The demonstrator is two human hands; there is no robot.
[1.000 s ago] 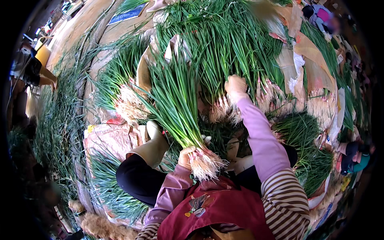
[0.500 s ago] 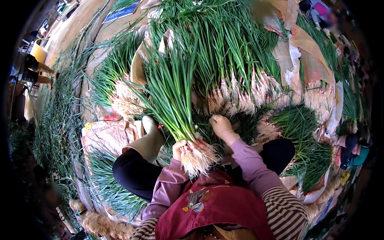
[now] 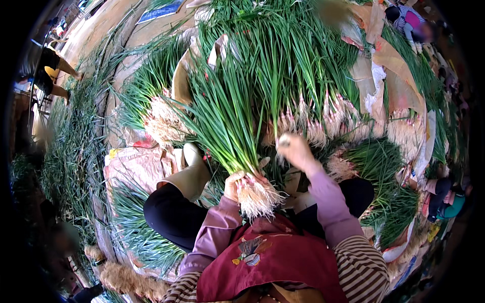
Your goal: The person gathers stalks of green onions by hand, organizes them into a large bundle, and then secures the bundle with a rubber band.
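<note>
My left hand (image 3: pixel 233 186) is closed around the lower stems of a bunch of green garlic (image 3: pixel 230 129). The bunch has long green leaves, pinkish stem bases and a thick tuft of pale roots pointing toward my apron. My right hand (image 3: pixel 297 151), a little blurred, is closed on a single green garlic stalk (image 3: pixel 276 113) to the right of the bunch. That stalk's leaves reach away from me, and part of it is hidden by my fingers. Just beyond lies a wide pile of green garlic (image 3: pixel 313 65), roots toward me.
Another heap of green garlic (image 3: pixel 164 118) lies at the left, beside a folded pinkish sack (image 3: pixel 139 166). Trimmed bunches (image 3: pixel 376 156) rest at my right. Leaf scraps (image 3: pixel 70 166) cover the floor at far left. Another person (image 3: pixel 410 22) works at the far right.
My right hand has come up and slightly right from the near edge of the pile, now with a stalk in it. The bunch in my left hand has shifted slightly right.
</note>
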